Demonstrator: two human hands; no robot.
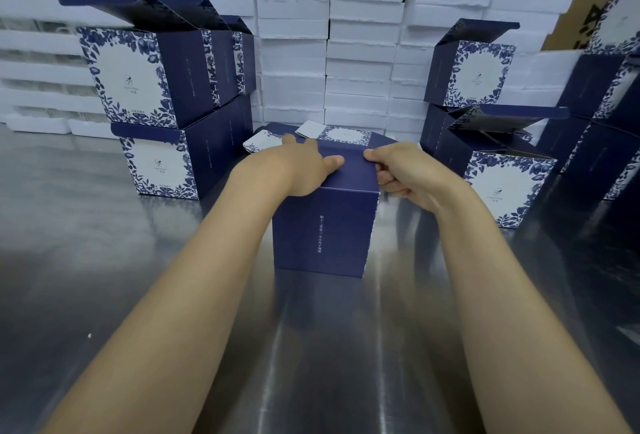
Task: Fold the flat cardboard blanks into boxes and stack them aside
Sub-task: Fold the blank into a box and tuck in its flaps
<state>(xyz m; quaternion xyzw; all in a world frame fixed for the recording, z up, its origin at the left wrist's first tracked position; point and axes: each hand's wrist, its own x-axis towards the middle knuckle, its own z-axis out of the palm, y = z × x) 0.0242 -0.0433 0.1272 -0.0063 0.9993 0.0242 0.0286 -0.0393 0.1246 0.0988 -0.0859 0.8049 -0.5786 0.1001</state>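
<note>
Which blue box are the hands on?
The centre box, standing alone on the table: left hand presses its top, right hand pinches its edge. The stacked boxes stand untouched.

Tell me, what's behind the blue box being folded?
Its floral flaps stick out behind the blue box, then a wall of stacked white foam boxes. The box hides the table right behind it.

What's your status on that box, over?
Left hand flat atop navy box, pressing. Right hand pinching its top right edge. Box upright on steel table. Folded stacks flank it, both sides.
</note>
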